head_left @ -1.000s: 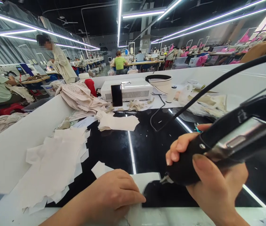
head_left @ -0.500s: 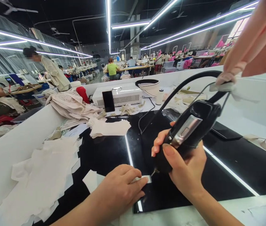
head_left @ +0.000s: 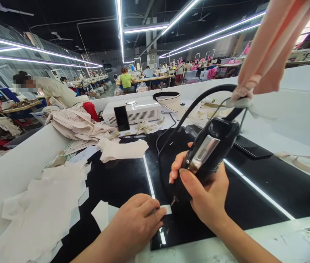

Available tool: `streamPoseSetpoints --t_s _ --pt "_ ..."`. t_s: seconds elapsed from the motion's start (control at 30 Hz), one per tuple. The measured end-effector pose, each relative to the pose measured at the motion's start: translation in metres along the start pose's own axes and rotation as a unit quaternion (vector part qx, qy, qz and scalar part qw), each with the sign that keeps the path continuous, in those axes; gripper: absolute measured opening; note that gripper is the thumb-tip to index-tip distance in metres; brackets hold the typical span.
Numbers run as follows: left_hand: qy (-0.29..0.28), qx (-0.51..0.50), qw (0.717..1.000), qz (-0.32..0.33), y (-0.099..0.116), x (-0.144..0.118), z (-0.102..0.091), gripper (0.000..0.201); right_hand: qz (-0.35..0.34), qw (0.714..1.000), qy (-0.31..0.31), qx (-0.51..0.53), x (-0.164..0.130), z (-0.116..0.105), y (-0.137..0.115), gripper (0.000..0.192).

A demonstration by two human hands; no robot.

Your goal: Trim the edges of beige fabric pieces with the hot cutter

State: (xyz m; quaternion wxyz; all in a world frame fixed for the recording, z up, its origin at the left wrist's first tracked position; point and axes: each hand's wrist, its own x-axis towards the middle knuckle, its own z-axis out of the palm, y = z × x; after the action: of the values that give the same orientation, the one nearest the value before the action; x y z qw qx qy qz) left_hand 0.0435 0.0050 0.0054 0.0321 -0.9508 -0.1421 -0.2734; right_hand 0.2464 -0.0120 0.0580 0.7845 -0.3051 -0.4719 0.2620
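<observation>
My right hand (head_left: pixel 211 195) is wrapped round a black corded hand tool (head_left: pixel 223 140) with a silver lever on its side. The tool tilts down to the left, and its thin metal tip is close to the end of a small white piece (head_left: pixel 167 209). Whether the tip touches it, I cannot tell. My left hand (head_left: pixel 135 223) presses that white piece onto the black tabletop (head_left: pixel 122 182) with bent fingers, hiding most of it. A pale angular piece (head_left: pixel 100 214) shows to the left of this hand. A pink cloth strip (head_left: pixel 264 47) is tied to the tool's top from above.
Pale cut pieces (head_left: pixel 42 204) are layered at left, with a cloth heap (head_left: pixel 75 122) behind. At the back are a phone (head_left: pixel 122 118), a vented white box (head_left: pixel 144 111) and a round container (head_left: pixel 171 102). A black slab (head_left: pixel 253 148) lies right. Low white walls (head_left: pixel 294 98) edge the table.
The whole view has shifted slightly, so things appear further left. My hands keep their holds. The tool's tip stays beside the small white piece. A person at far left has bent lower.
</observation>
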Motion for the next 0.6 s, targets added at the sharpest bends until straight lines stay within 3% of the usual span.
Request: streamPoseSetpoints --t_s 0.6 --pt "0.009 -0.007 1.000 -0.002 0.0027 0.0008 0.0007 0.021 0.004 1.000 0.004 -0.007 -0.0027 0.0028 0.0003 0.032"
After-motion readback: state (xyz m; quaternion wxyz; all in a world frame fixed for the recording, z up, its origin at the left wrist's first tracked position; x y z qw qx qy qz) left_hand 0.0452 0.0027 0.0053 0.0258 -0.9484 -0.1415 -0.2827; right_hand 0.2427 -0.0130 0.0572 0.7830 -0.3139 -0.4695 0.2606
